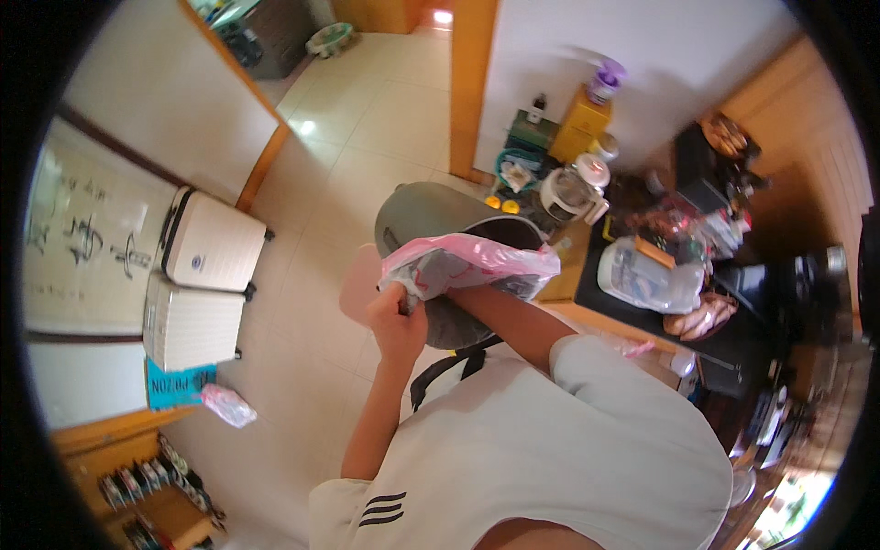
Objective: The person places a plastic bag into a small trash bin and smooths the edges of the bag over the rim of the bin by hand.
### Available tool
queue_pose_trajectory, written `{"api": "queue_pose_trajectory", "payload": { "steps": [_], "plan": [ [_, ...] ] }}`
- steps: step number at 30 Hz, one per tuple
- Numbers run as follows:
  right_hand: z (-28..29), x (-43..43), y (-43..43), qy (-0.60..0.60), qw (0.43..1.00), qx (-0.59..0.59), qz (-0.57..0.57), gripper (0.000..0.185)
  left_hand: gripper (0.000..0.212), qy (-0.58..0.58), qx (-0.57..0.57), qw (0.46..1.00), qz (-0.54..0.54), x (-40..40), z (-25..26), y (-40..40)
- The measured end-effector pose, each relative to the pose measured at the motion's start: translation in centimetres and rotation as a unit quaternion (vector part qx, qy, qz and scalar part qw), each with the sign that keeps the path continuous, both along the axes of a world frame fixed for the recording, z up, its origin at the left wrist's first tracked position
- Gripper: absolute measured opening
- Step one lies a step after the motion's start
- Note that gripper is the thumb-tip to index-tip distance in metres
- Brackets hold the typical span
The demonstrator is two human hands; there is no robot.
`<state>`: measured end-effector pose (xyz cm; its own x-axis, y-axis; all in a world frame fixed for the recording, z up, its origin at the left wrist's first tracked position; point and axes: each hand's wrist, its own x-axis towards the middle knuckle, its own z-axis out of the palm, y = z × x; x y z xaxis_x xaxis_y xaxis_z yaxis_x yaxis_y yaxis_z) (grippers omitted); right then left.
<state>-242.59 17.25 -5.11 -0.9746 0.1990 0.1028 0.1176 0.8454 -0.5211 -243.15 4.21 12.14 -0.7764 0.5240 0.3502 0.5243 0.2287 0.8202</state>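
My left hand (399, 320) is closed on the gathered edge of a pink and white plastic bag (474, 258). The bag lies across the mouth of a grey-green cylindrical bin (430, 210) and is partly opened out. My right forearm reaches in under the bag's pink rim, so the right hand itself is hidden by the plastic. A pink rounded object (361, 285) shows behind my left hand, and a black strap (447, 375) hangs below the bin.
At the right, a black-topped counter (598, 302) holds a clear plastic container (650, 275), a glass kettle (570, 192) and bags. Two white suitcases (213, 240) stand at the left. A crumpled plastic bag (229, 405) lies on the tiled floor near a blue box (172, 385).
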Motion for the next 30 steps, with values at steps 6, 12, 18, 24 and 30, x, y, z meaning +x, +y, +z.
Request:
{"api": "queue_pose_trajectory", "payload": {
  "steps": [6,12,18,24,30],
  "plan": [
    [7.0,8.6,1.3,-0.198,0.975,0.051,0.089,0.037,0.012,0.002,-0.019,1.0,-0.005,3.4,-0.1,0.3],
    [21.3,26.6,2.1,0.201,0.952,-0.074,-0.217,0.045,0.008,0.011,0.006,0.991,-0.13,9.4,0.4,3.1],
    [17.4,44.8,4.1,0.322,0.845,-0.062,-0.422,0.021,0.01,0.024,-0.04,0.936,-0.35,20.3,1.5,6.6],
    [17.4,59.6,-0.8,0.306,0.724,-0.305,-0.537,0.014,0.016,-0.015,-0.043,0.867,-0.496,33.2,3.0,6.3],
    [0.8,75.7,-12.5,0.32,0.556,-0.365,-0.675,0.024,0.012,-0.127,-0.061,0.791,-0.595,46.4,0.9,5.2]
  ]
}}
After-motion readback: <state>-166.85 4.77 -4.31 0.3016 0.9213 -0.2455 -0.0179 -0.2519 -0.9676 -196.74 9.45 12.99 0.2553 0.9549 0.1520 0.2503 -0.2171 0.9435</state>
